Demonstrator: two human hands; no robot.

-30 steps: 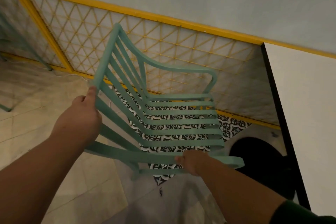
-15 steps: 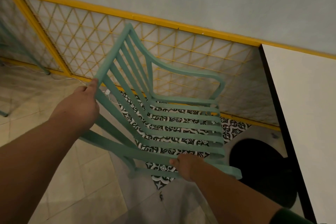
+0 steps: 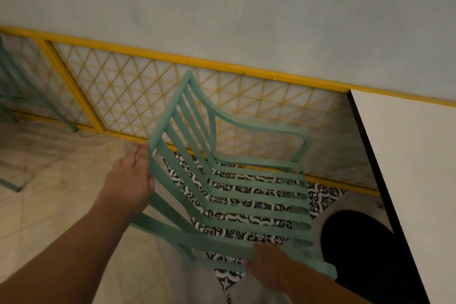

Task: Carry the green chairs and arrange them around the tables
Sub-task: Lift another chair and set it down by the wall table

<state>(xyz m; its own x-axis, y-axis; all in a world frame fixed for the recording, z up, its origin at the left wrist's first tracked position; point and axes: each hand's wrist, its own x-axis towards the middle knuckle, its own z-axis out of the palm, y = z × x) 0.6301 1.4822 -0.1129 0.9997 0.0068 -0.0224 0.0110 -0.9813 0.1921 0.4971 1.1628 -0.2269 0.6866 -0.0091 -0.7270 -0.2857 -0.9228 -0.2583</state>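
A green slatted armchair (image 3: 246, 195) stands tilted in the middle of the view, its seat facing the white table (image 3: 407, 155) on the right. My left hand (image 3: 130, 175) is at the left edge of the chair's backrest with its fingers stretched out straight, touching the rail rather than wrapped around it. My right hand (image 3: 269, 261) lies over the near armrest, fingers on top and thumb beneath. The chair's legs are mostly hidden under the seat and my arms.
The table's black round base (image 3: 357, 242) sits on the floor just right of the chair. A yellow lattice fence (image 3: 138, 96) runs along the wall behind. Another green chair (image 3: 14, 96) shows at the far left. Patterned tiles (image 3: 320, 200) lie under the seat.
The chair has moved right and lower, closer to the table. My left hand has loosened from a closed grip on the backrest to straight fingers. My right hand stays on the armrest.
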